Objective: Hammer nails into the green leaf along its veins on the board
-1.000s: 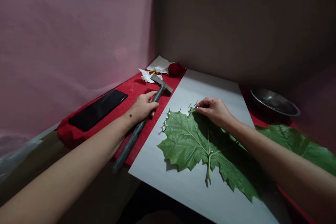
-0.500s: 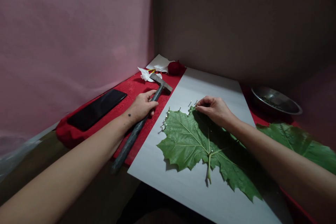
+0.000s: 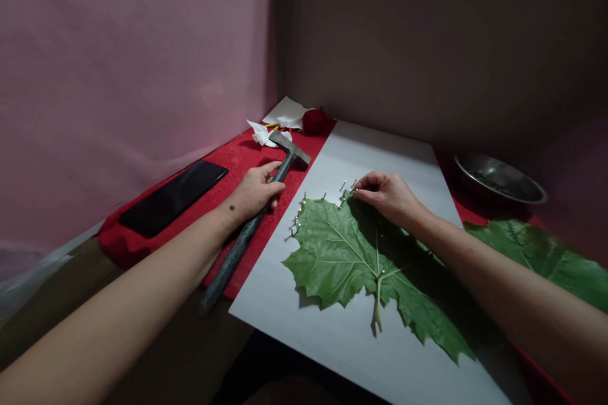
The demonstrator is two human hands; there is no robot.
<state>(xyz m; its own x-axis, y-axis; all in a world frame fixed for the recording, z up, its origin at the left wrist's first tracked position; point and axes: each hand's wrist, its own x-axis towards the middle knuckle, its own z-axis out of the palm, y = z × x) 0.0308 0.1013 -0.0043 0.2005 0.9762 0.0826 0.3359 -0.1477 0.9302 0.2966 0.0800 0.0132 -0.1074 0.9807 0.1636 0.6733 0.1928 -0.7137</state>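
My left hand (image 3: 259, 191) is wrapped round the handle of a hammer (image 3: 237, 250), whose metal head lies over the red cloth. At the upper edge of a large green leaf (image 3: 332, 253), my right hand (image 3: 384, 196) pinches a small nail (image 3: 354, 191) between thumb and fingertips; most of it is hidden. The leaf lies on a white board (image 3: 266, 304), stem toward me. Several nails (image 3: 304, 205) stand along its upper left outline, and another sits at the stem's base. My right arm's shadow darkens the leaf's right side.
A black phone (image 3: 173, 197) lies on the red cloth (image 3: 228, 161) at left. Behind the hammer are crumpled white tissue (image 3: 261, 134) and a red yarn ball (image 3: 316, 121). At right stand a metal bowl (image 3: 532, 193) with small dark pieces and a second leaf (image 3: 541, 259). Walls border the table.
The view has shifted very slightly. Both hands keep their places, the left on the hammer and the right pinching at the leaf's upper edge.
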